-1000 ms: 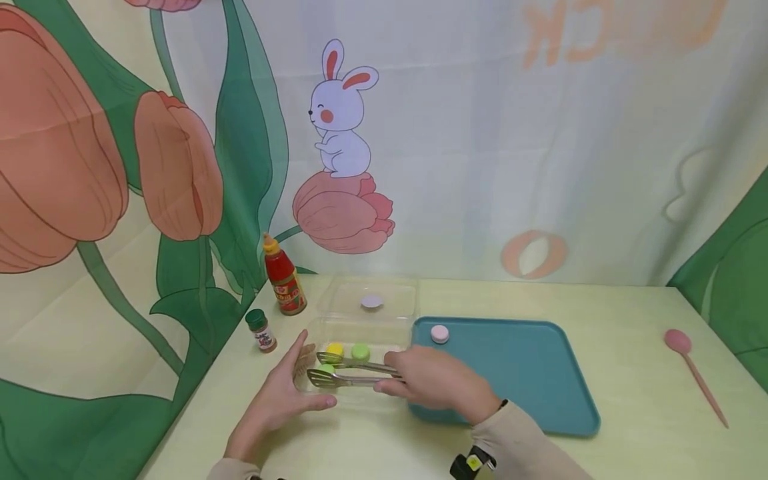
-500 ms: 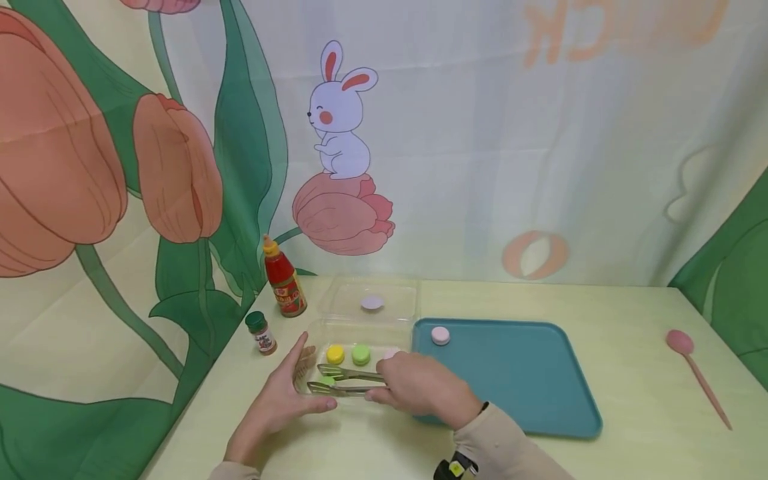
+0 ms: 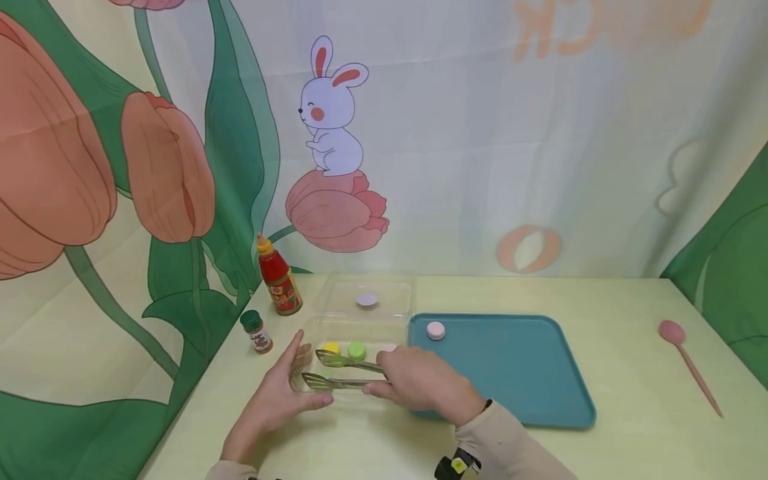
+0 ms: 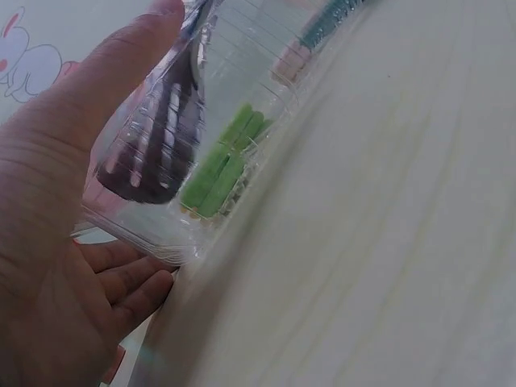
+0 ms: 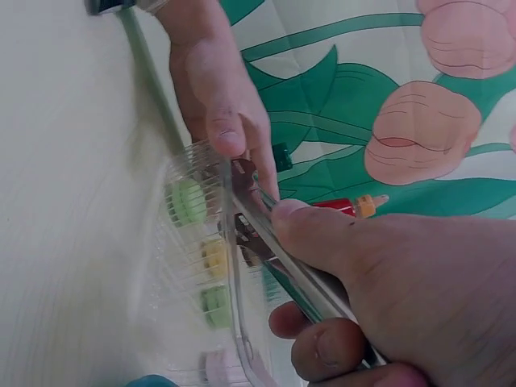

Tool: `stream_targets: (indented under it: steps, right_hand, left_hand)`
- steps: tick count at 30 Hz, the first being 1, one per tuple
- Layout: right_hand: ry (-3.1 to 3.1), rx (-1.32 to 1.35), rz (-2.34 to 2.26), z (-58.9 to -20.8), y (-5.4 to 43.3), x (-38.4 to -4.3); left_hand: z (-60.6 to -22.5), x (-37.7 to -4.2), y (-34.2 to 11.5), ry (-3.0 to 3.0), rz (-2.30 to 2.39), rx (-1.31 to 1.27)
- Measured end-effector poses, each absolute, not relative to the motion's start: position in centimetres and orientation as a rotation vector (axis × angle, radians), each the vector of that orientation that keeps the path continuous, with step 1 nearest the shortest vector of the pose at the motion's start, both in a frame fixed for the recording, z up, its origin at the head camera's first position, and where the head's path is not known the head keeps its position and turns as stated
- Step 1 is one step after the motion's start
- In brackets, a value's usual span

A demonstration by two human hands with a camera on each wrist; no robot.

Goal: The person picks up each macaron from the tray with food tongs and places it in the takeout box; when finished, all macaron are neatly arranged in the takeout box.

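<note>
My left hand (image 3: 273, 397) grips the left end of a clear plastic container (image 3: 372, 327), thumb at the near side and fingers round the end. My right hand (image 3: 426, 383) holds metal tongs (image 3: 351, 383) with slotted ends, pointing left. Their arms stand apart, low over the container's left part. Inside sit a yellow macaron (image 3: 332, 348), a green macaron (image 3: 357, 351) and a pink macaron (image 3: 389, 347), partly behind my right hand. Another green macaron (image 4: 214, 179) shows at the near wall in the left wrist view; the tongs largely hide it in the head view.
A blue tray (image 3: 510, 373) lies right of the container, bearing a pink macaron (image 3: 436, 331). The container's lid (image 3: 393, 300) lies open behind. A red sauce bottle (image 3: 279, 280) and a green-capped jar (image 3: 257, 333) stand left; a pink spoon (image 3: 690, 367) lies far right.
The tongs moved slightly toward me and left, their arms drawing closer together, then spread wider again over the yellow and near green macarons. My left hand has stayed on the container.
</note>
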State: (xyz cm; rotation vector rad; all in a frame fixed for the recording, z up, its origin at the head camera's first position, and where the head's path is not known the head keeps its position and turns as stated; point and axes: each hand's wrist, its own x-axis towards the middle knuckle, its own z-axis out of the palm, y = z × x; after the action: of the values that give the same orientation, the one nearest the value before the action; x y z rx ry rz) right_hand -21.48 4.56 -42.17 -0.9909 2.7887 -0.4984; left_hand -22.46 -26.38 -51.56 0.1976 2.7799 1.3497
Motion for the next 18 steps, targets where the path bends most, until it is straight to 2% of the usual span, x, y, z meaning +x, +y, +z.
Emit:
stream_targets:
  steps: [6, 18]
  right_hand:
    - [2.758, -1.027, -0.643, -41.9, 5.8, -21.4]
    - [2.790, -0.853, -1.044, -41.1, 10.5, -20.6]
  left_hand:
    - [-51.4, -22.6, -26.4, 2.790, 1.333, 0.185]
    - [-51.5, -22.4, -26.3, 2.791, 1.327, 0.191]
